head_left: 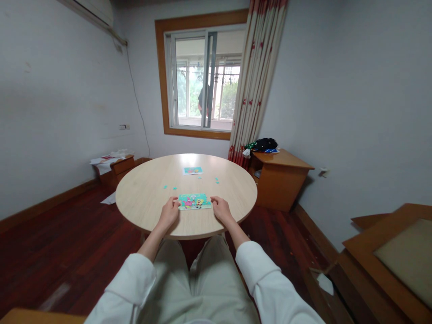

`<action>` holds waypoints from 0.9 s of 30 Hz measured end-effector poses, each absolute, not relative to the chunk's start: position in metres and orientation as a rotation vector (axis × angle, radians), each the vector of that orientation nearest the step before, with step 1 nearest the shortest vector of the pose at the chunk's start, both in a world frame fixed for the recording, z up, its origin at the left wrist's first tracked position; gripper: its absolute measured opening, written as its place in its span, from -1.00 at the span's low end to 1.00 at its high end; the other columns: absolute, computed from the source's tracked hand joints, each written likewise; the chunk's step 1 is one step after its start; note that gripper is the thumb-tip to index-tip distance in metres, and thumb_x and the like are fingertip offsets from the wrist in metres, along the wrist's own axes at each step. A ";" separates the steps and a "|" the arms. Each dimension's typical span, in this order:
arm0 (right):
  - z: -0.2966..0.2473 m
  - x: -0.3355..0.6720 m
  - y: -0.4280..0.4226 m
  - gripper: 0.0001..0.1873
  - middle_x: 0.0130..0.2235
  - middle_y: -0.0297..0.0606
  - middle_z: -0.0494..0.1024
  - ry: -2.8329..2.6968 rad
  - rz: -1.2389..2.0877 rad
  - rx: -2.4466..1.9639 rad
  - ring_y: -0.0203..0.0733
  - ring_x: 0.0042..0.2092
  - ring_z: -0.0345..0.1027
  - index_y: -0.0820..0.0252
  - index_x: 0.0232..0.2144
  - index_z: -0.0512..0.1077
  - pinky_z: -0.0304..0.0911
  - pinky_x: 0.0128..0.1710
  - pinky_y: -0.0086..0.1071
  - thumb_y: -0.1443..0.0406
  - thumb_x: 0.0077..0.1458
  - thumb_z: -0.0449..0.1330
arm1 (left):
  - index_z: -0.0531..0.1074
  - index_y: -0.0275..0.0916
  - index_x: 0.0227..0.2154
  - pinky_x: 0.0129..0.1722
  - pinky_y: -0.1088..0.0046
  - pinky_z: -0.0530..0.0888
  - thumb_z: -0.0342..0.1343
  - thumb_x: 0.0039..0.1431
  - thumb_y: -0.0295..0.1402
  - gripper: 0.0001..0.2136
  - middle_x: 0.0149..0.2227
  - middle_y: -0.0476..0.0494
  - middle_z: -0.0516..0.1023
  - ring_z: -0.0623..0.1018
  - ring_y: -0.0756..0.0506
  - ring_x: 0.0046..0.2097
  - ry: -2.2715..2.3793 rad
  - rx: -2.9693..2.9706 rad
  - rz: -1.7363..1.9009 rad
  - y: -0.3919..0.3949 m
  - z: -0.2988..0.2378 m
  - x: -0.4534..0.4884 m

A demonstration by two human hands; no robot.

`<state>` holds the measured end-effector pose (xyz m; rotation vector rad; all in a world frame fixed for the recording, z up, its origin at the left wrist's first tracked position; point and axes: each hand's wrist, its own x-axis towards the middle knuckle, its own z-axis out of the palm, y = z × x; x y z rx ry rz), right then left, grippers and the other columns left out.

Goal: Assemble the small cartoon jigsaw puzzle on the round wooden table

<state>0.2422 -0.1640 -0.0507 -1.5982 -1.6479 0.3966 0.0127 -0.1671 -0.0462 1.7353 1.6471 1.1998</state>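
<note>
A small colourful jigsaw puzzle board [195, 201] lies flat on the round wooden table [148, 198] near its front edge. My left hand [169, 211] rests on the table at the board's left end, fingers curled against its edge. My right hand [221, 209] sits at the board's right end, fingers curled the same way. Whether the fingers grip the board or only touch it is unclear. Several loose teal puzzle pieces [170, 186] are scattered behind the board. A second small picture card [193, 170] lies further back on the table.
A wooden side cabinet [279, 177] with dark cloth on top stands to the right of the table. Low furniture with papers [110, 163] sits by the left wall. A window and curtain [258, 81] are behind. Wooden furniture [391, 261] stands at the near right.
</note>
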 end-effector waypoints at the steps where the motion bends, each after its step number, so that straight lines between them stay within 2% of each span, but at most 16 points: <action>1: -0.051 0.242 -0.164 -0.58 -0.08 -0.18 0.57 -1.648 0.397 -1.595 -0.21 -0.02 0.41 0.25 -0.09 0.49 0.21 0.03 -0.40 0.42 0.08 -0.04 | 0.38 -0.30 -0.11 -0.09 0.32 0.39 -0.14 0.17 -0.36 -0.70 -0.23 -0.27 0.60 0.55 -0.16 -0.13 1.645 1.732 1.200 -0.168 -0.046 0.013; 16: -0.047 0.241 -0.168 -0.60 -0.09 -0.19 0.57 -1.638 0.420 -1.588 -0.24 -0.04 0.41 0.25 -0.10 0.50 0.20 0.02 -0.43 0.43 0.09 -0.04 | 0.40 -0.28 -0.16 -0.10 0.33 0.40 -0.11 0.15 -0.38 -0.73 -0.26 -0.23 0.60 0.55 -0.16 -0.14 1.638 1.753 1.188 -0.167 -0.046 0.012; 21: -0.049 0.241 -0.166 -0.59 -0.04 -0.13 0.52 -1.638 0.379 -1.603 -0.22 -0.01 0.36 0.28 -0.10 0.50 0.16 0.05 -0.42 0.45 0.08 -0.04 | 0.42 -0.33 -0.17 -0.07 0.32 0.39 -0.12 0.18 -0.37 -0.73 -0.14 -0.32 0.56 0.54 -0.16 -0.10 1.680 1.772 1.224 -0.163 -0.049 0.011; 27: -0.046 0.239 -0.168 -0.58 0.05 -0.13 0.43 -1.728 0.299 -1.730 -0.14 0.08 0.24 0.20 -0.07 0.48 0.06 0.10 -0.29 0.43 0.10 -0.04 | 0.39 -0.33 -0.11 -0.06 0.31 0.40 -0.12 0.21 -0.33 -0.71 -0.11 -0.32 0.55 0.53 -0.16 -0.07 1.679 1.732 1.253 -0.159 -0.053 0.011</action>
